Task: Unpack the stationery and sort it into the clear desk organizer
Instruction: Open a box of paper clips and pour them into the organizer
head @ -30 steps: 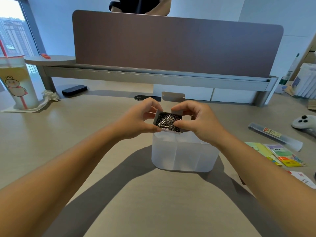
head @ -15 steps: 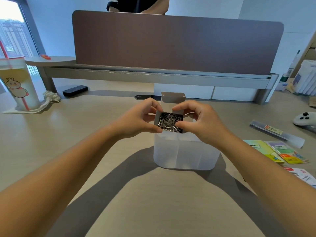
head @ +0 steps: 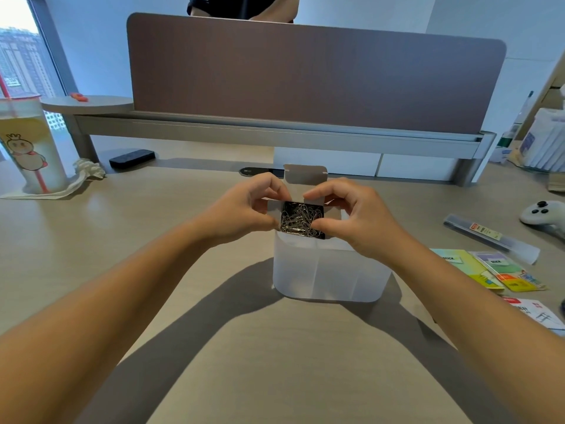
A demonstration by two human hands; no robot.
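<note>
Over the clear organizer [head: 330,270] at table [head: 153,240] centre, your left hand [head: 244,209] and right hand [head: 357,218] each pinch the open paperclip box [head: 302,220]; flap up, bare table near, stationery packs [head: 489,270] right.

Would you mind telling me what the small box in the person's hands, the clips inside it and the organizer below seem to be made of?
Small box: thin grey card, matt, going by its folded flaps and tuck tab.
Paper clips: metal wire, probably steel; silvery and glinting.
Organizer: frosted translucent plastic, its inner dividers showing faintly through the wall.
</note>
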